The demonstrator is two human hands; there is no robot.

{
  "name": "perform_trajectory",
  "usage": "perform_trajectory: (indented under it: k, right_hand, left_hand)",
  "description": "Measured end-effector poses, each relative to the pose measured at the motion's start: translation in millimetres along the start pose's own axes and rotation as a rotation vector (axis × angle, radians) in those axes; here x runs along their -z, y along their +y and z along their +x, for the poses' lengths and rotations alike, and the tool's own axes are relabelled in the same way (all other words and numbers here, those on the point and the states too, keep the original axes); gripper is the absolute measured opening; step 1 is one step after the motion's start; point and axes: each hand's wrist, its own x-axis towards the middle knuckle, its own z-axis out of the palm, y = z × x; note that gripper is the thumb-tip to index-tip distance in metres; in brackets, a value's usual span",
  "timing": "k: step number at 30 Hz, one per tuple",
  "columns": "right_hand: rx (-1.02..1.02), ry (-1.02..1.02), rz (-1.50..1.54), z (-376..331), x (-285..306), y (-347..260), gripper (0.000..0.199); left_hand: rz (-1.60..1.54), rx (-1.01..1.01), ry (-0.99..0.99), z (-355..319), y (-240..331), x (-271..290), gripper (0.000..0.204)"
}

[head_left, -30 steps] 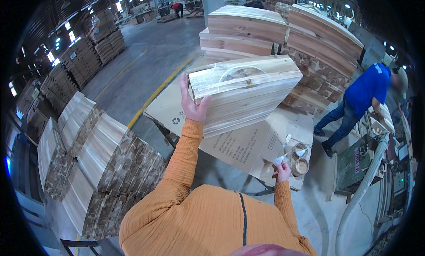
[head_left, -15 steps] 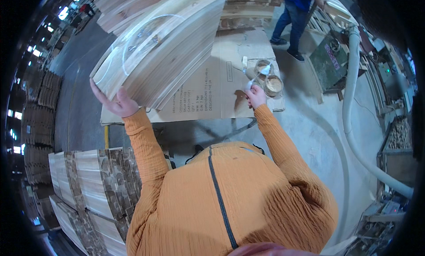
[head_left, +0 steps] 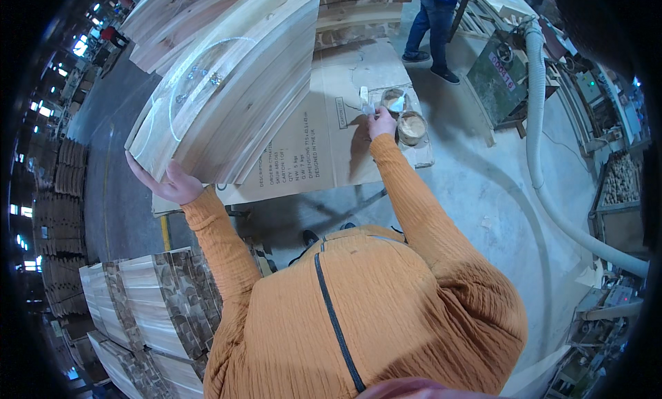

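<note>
A thick stack of pale wooden panels (head_left: 262,88) lies on a cardboard sheet (head_left: 296,168). The top panel carries a curved white line and some dark knots. At its near left corner is my left hand (head_left: 169,184), fingers spread and touching the edge. My right hand (head_left: 381,125) is closed to the right of the stack, above the cardboard. A small pale flat tool (head_left: 369,109) pokes out of its fingers; its exact kind is unclear. Just beyond stands a small white block (head_left: 364,94). Beside this hand are two round tubs, one with white in it (head_left: 394,100), one with tan paste (head_left: 412,128).
More panels (head_left: 169,20) are stacked at the far left, and blocks of panels (head_left: 138,295) stand at my lower left. Another person (head_left: 434,26) in blue is at the far right, near a green machine (head_left: 500,75). A pale hose (head_left: 536,123) runs down the right side.
My right hand has moved away from me and slightly left, from beside the tan tub toward the white block. My left hand stays at the panel corner. The whole view has shifted a little.
</note>
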Motion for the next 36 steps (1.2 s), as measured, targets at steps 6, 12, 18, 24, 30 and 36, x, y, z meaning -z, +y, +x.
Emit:
perform_trajectory:
  k: [6, 12, 18, 24, 30, 36]
  right_hand:
    - [0.003, 0.012, 0.016, -3.7, -3.5, 4.0, 0.024]
    - [-0.035, -0.02, 0.126, 5.1, -5.0, 13.6, 0.027]
    - [-0.139, -0.131, 0.315, -20.0, 29.0, -8.9, 0.027]
    - [0.172, 0.067, 0.367, -32.2, 93.1, 28.5, 0.016]
    - [0.138, 0.023, -0.238, -4.8, 149.8, 55.2, 0.017]
    - [0.066, -0.233, -0.511, 16.3, 130.2, 42.3, 0.031]
  left_hand:
    - [0.024, -0.063, 0.012, -5.4, 5.0, 1.2, 0.073]
    - [0.024, -0.032, 0.011, -2.9, 10.1, -0.2, 0.068]
    - [0.023, -0.039, -0.014, -4.6, -1.1, 1.0, 0.069]
    - [0.056, -0.061, -0.006, -5.9, 3.4, 0.9, 0.073]
    - [0.031, -0.091, -0.028, -10.9, 9.4, -3.4, 0.078]
    - [0.059, -0.126, -0.027, -15.0, 13.4, -0.5, 0.079]
